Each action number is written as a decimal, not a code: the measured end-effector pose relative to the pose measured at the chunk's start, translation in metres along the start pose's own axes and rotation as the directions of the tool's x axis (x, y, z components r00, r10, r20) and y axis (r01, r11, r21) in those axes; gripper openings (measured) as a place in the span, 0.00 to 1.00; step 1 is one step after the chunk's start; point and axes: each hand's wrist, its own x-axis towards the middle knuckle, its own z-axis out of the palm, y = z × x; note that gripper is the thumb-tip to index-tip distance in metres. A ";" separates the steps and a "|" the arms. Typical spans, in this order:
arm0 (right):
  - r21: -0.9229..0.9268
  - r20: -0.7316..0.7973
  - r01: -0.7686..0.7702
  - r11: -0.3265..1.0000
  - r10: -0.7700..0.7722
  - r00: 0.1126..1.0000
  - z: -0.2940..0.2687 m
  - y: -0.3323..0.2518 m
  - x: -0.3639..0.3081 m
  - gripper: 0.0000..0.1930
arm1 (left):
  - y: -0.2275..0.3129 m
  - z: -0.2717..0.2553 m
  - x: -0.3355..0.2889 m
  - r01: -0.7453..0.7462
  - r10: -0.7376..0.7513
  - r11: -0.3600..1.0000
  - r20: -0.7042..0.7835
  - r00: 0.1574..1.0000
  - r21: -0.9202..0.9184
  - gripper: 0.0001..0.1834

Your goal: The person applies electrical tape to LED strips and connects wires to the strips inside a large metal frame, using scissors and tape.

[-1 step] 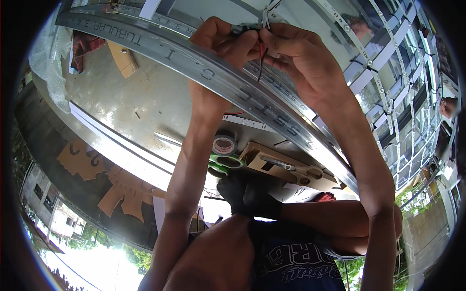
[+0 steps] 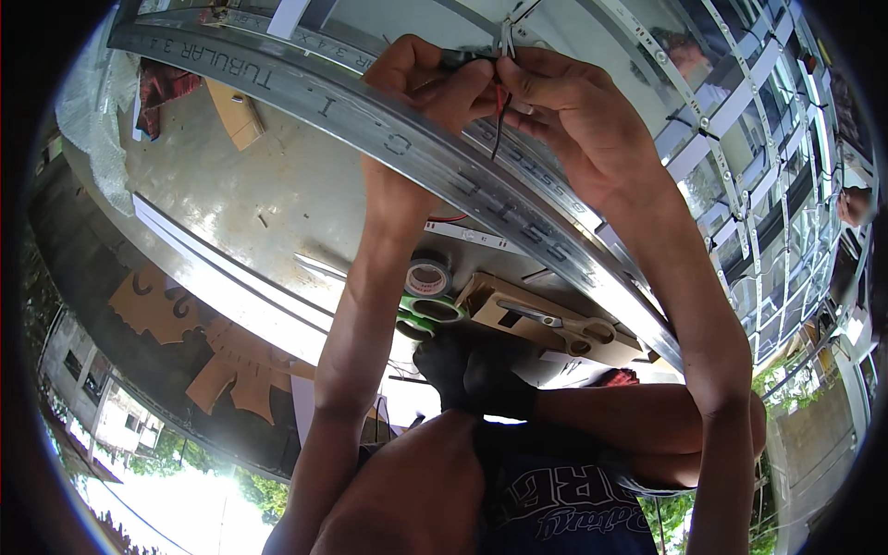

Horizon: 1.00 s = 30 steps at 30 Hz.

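My left hand (image 2: 430,85) reaches past the far side of a long silver metal bar (image 2: 398,139). Its thumb and fingers are closed on a small dark piece (image 2: 461,58), whose kind I cannot make out. Right beside it, my right hand (image 2: 564,92) pinches thin wires between thumb and forefinger. A red wire (image 2: 499,96) and a black wire (image 2: 499,129) hang below the fingertips, and pale grey wires (image 2: 505,39) rise above them. Where the wires meet the dark piece is hidden by my fingers.
Below the bar lie a tape roll (image 2: 427,275), green-handled scissors (image 2: 435,308), and beige-handled scissors (image 2: 583,333) on cardboard. A metal frame with LED strips (image 2: 740,199) stands at the right. Bubble wrap (image 2: 92,120) hangs at the left, near cardboard cut-outs (image 2: 153,305).
My right fingers and the hanging wires have shifted very slightly. Both hands keep their hold.
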 end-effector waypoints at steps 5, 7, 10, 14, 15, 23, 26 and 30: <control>0.179 0.050 -0.066 0.982 0.058 0.997 0.000 -0.001 -0.001 0.11 | 0.003 -0.001 0.004 0.061 -0.058 0.997 0.044 0.997 -0.055 0.04; 0.166 0.056 -0.061 0.984 0.052 0.997 0.000 0.000 0.000 0.11 | 0.003 -0.003 0.004 0.039 -0.033 0.997 0.087 0.996 -0.063 0.06; 0.146 0.064 -0.027 0.989 0.018 0.998 0.000 0.002 0.001 0.12 | 0.003 -0.004 0.004 0.065 -0.056 0.995 0.112 0.992 -0.079 0.09; 0.154 0.058 0.023 0.988 -0.033 0.998 -0.001 0.004 0.001 0.13 | 0.005 -0.001 0.003 0.114 -0.107 0.990 0.082 0.991 -0.086 0.10; 0.158 0.071 0.023 0.987 -0.035 0.997 -0.001 0.004 0.001 0.13 | 0.005 0.000 0.002 0.110 -0.103 0.990 0.082 0.991 -0.085 0.10; 0.217 0.084 0.002 0.976 -0.020 0.996 0.002 -0.003 -0.004 0.14 | 0.014 0.019 0.002 0.145 -0.164 0.985 -0.234 0.958 -0.096 0.09; 0.211 0.068 -0.015 0.977 0.001 0.998 0.006 -0.008 -0.005 0.15 | 0.019 0.017 0.000 0.099 -0.106 0.994 -0.222 0.969 -0.044 0.11; 0.155 -0.062 -0.063 0.986 0.074 0.995 0.010 -0.010 -0.005 0.15 | 0.017 0.013 -0.010 -0.048 0.119 0.929 -0.173 0.978 0.368 0.07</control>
